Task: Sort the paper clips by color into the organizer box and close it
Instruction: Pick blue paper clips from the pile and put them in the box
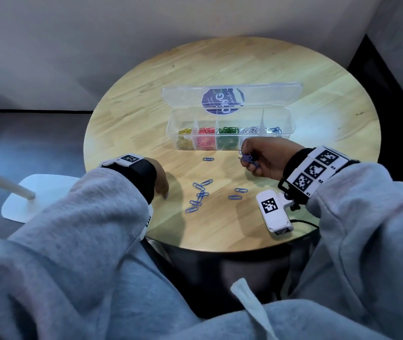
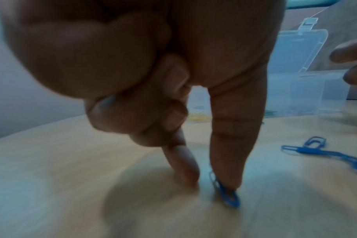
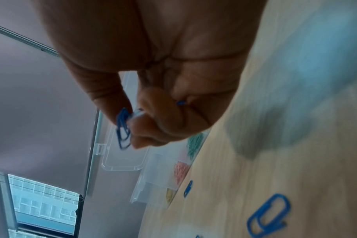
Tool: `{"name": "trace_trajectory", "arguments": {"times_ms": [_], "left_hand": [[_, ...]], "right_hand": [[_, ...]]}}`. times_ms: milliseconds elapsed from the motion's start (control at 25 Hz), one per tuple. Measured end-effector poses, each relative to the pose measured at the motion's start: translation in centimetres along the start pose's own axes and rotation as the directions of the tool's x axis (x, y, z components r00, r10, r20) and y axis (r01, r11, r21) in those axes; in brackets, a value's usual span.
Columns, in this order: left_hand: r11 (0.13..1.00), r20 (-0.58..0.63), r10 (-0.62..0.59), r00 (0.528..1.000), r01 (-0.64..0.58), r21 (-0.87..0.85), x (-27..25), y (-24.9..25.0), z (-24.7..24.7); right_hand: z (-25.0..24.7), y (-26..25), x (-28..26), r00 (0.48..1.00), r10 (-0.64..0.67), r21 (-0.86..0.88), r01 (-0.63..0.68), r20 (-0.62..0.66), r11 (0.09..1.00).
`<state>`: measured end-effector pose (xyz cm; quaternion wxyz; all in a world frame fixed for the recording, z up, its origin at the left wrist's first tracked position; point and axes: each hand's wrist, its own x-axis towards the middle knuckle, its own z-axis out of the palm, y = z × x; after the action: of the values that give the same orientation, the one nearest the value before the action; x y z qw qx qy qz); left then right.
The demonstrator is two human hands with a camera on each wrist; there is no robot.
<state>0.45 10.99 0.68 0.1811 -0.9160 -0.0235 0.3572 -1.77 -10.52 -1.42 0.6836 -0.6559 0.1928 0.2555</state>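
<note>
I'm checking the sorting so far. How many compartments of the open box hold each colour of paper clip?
Yellow clips: 1 compartment
Red clips: 1 compartment
Green clips: 1 compartment
Silver clips: 1 compartment
Blue clips: 1 compartment
Total: 5 compartments in the box, one colour in each.

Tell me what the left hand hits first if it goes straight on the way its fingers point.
The left hand points its fingers straight down. One fingertip touches a blue paper clip on the table, so the clip comes first, then the table directly under it.
</note>
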Motion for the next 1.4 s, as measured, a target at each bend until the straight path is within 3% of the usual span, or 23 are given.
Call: {"name": "trace_trajectory", "arguments": {"times_ms": [200, 320, 360, 480, 560, 640, 680, 800, 840, 920, 1040, 1120, 1160, 1280, 1320, 1400], "left_hand": [[0.998, 0.0, 0.012, 1.0, -0.012, -0.057, 0.8, 0.4, 0.2], [0.963, 0.0, 0.051, 0.999, -0.049, -0.266, 0.9, 0.3, 0.2], [0.9, 0.013, 0.095, 0.995, -0.081, -0.428, 1.0, 0.3, 0.2], [0.517, 0.006, 0.239, 0.971, -0.122, -0.847, 0.5, 0.2, -0.8], [0.311, -0.042, 0.29, 0.956, -0.136, -0.941, -0.2, 0.4, -1.7], [0.177, -0.102, 0.312, 0.945, -0.163, -0.97, -0.7, 0.6, -2.3], [0.127, -0.125, 0.308, 0.943, -0.172, -0.977, -0.8, 0.6, -2.5], [0.023, -0.122, 0.289, 0.95, -0.134, -0.991, -0.9, 0.6, -2.4], [0.002, -0.104, 0.292, 0.951, -0.109, -0.994, -0.9, 0.6, -2.4], [-0.017, -0.074, 0.31, 0.948, -0.072, -0.997, -1.0, 0.6, -2.3], [0.002, -0.073, 0.327, 0.942, -0.078, -0.997, -1.0, 0.7, -2.3], [0.106, -0.064, 0.296, 0.953, -0.099, -0.989, -0.9, 0.9, -2.3], [0.206, -0.063, 0.265, 0.962, -0.12, -0.971, -0.7, 1.1, -2.2], [0.667, -0.145, 0.17, 0.975, -0.222, -0.711, 0.0, 1.2, -2.0], [0.776, -0.177, 0.164, 0.97, -0.238, -0.585, 0.0, 1.4, -1.9], [0.874, -0.216, 0.189, 0.958, -0.264, -0.409, -0.2, 1.9, -1.5]], "right_hand": [[-0.3, 0.0, -0.6, 1.0, 0.016, -0.035, -0.015, 0.021, 0.999], [-0.3, 0.1, -0.7, 1.0, -0.002, -0.052, 0.003, 0.024, 0.999], [-0.4, 0.1, -0.7, 0.999, -0.01, -0.059, 0.012, 0.034, 0.998], [-0.5, 0.2, -0.6, 0.998, -0.003, -0.117, 0.01, 0.061, 0.993], [-0.5, 0.2, -0.4, 0.998, 0.023, -0.192, -0.012, 0.057, 0.981], [-0.3, 0.4, -0.5, 0.998, 0.036, -0.328, -0.016, 0.055, 0.944], [-0.2, 0.5, -0.7, 0.998, 0.023, -0.476, 0.008, 0.059, 0.879], [0.5, 0.8, -1.0, 0.99, -0.106, -0.876, 0.131, 0.092, 0.464], [0.8, 0.9, -1.1, 0.985, -0.139, -0.913, 0.145, 0.099, 0.382], [1.3, 1.3, -1.0, 0.982, -0.159, -0.936, 0.148, 0.101, 0.319], [1.5, 1.6, -0.3, 0.983, -0.155, -0.956, 0.141, 0.103, 0.258], [1.6, 1.7, 0.0, 0.979, -0.17, -0.962, 0.148, 0.11, 0.23], [1.7, 1.7, 0.1, 0.978, -0.17, -0.966, 0.154, 0.12, 0.208], [2.2, 1.9, 0.7, 0.979, -0.143, -0.975, 0.165, 0.144, 0.148], [2.4, 2.0, 0.8, 0.981, -0.126, -0.977, 0.162, 0.145, 0.136], [2.5, 2.1, 1.2, 0.987, -0.089, -0.985, 0.141, 0.132, 0.104]]}}
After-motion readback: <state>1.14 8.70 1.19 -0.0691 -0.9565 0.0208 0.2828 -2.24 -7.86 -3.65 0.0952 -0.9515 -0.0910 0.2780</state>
